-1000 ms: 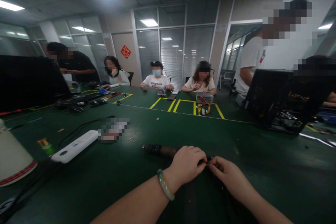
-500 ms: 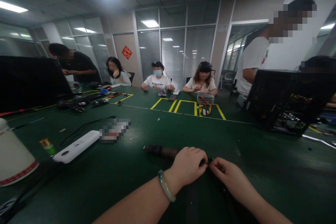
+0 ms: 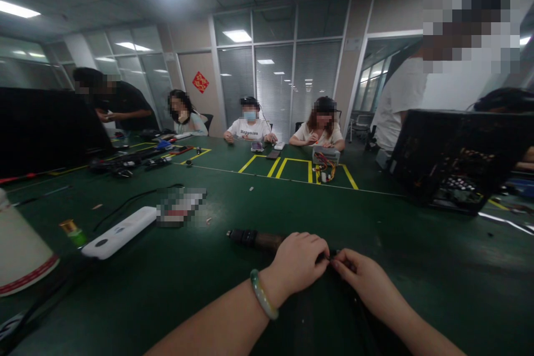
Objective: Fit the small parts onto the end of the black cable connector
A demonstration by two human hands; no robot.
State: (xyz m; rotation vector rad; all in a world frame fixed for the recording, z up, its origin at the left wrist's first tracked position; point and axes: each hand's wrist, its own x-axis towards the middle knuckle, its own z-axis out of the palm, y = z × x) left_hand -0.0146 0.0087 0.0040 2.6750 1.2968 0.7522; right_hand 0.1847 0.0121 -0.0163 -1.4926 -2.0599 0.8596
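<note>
My left hand (image 3: 298, 262), with a green bangle on its wrist, is curled closed over the right end of a dark cylindrical tool (image 3: 254, 239) that lies on the green table (image 3: 233, 200). Right beside it, my right hand (image 3: 362, 280) pinches a small dark part where the fingertips of both hands meet. What sits between the fingertips is too small and dark to name. A dark flat object lies under my wrists at the near edge.
A white oblong device (image 3: 119, 232), a black cable and a small green bottle (image 3: 73, 232) lie to the left, with a paper cup (image 3: 20, 250) at the far left. An open black computer case (image 3: 454, 158) stands at right. Several people sit across the table.
</note>
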